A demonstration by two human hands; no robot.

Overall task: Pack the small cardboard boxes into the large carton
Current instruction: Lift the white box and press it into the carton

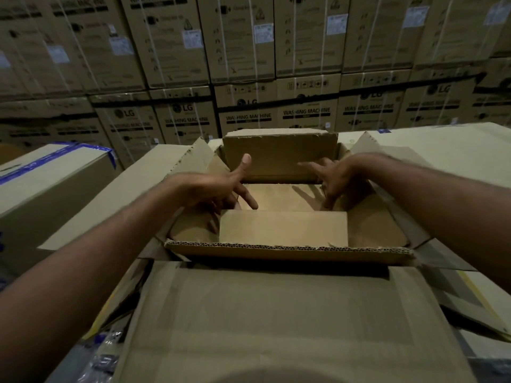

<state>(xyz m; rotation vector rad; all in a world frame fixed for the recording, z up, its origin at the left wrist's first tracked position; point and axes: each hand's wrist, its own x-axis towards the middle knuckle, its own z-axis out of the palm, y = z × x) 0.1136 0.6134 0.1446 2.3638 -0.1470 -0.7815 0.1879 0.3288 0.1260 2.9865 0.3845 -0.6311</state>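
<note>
**Both hands reaching empty into the open carton**

The carton is sitting open in the middle of the view, its near wall showing a corrugated edge and its flaps standing out on all four sides. The far flap is standing upright, the side flaps are leaning outward, and the near flap is lying flat toward the person.

Inside, a small box is lying flat against the near wall, roughly centred, with bare carton floor showing to its left and right. Beyond it another pale cardboard surface is lying level at the far side; whether this is a second small box or the carton's floor cannot be told.

The left hand is reaching in over the carton's left side, spread wide with the thumb pointing up toward the far flap and the forefinger angling down just past the small box's far left corner. It is gripping nothing. The right hand is reaching in from the right, fingers splayed and pointing down toward the far surface, casting a shadow on it, and is likewise holding nothing. Neither hand is clearly touching the small box.

To the left a closed box with blue tape is standing beside the carton. Behind, a wall of stacked washing machine cartons is filling the background.
</note>
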